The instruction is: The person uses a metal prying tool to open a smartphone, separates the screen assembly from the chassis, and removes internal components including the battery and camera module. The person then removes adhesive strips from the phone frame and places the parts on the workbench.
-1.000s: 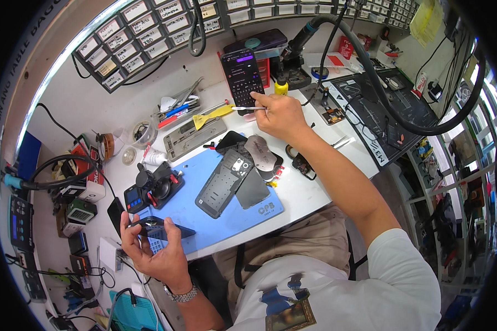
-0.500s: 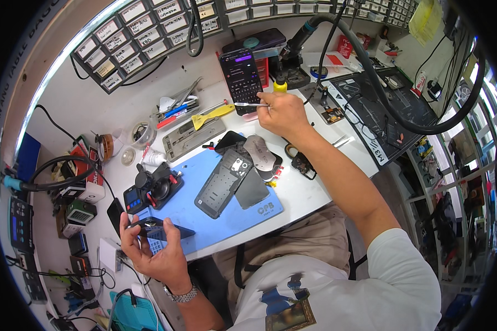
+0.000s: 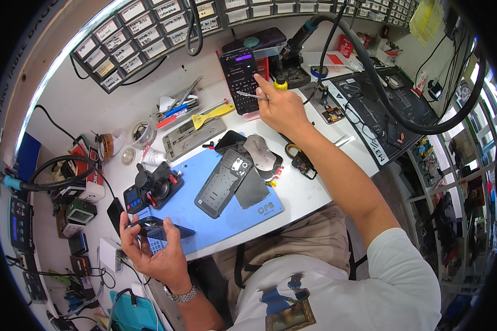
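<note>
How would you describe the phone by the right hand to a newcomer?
Beyond the blue mat, toward the wall, the phone stands upright by the right hand. Unlike the dark phone parts on the mat, its screen is lit.

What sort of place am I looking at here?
Most likely a phone repair bench. A dark phone housing lies on a blue work mat, a yellow scraper sits behind it, and racks of small labelled drawers line the wall.
</note>
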The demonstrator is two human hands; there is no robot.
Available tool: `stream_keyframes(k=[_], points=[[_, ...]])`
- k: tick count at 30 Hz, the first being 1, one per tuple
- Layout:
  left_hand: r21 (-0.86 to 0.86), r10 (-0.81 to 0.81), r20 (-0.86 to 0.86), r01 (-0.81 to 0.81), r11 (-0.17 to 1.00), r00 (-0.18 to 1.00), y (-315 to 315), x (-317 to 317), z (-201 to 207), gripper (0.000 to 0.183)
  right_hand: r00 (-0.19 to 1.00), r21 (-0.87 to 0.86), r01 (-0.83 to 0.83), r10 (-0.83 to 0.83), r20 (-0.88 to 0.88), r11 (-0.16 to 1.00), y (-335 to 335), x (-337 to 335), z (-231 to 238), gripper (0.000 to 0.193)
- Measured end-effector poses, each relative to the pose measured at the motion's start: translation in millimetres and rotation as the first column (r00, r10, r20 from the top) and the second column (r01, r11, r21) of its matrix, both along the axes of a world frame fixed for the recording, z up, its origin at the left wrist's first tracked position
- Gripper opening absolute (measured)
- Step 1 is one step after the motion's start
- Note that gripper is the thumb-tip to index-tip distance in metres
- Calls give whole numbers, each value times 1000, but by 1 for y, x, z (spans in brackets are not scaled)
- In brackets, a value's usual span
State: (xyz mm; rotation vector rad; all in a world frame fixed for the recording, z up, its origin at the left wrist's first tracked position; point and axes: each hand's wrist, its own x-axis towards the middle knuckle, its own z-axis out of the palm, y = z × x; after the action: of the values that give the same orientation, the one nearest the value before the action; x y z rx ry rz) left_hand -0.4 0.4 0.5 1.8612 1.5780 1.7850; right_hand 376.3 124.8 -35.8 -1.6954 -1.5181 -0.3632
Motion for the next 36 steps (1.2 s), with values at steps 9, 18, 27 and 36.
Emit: stream_keyframes(k=[9,18,27,36], points=[[-3,1,8,-1,1000,1000,-1,1,1,60,993,58,-110,112,-35,992,-5,7,-8,31],[-9,-2,22,3,1000,1000,-1,1,0,60,992,18,-107,108,-61,994,-5,2,-7,36],[-8,1,15,0,1000,1000,-1,1,0,60,993,78,-79,85,-79,994,-4,7,-10,36],[-4,-12,22,12,1000,1000,-1,1,0,60,993,43,-86,89,-79,995,-5,4,-8,34]])
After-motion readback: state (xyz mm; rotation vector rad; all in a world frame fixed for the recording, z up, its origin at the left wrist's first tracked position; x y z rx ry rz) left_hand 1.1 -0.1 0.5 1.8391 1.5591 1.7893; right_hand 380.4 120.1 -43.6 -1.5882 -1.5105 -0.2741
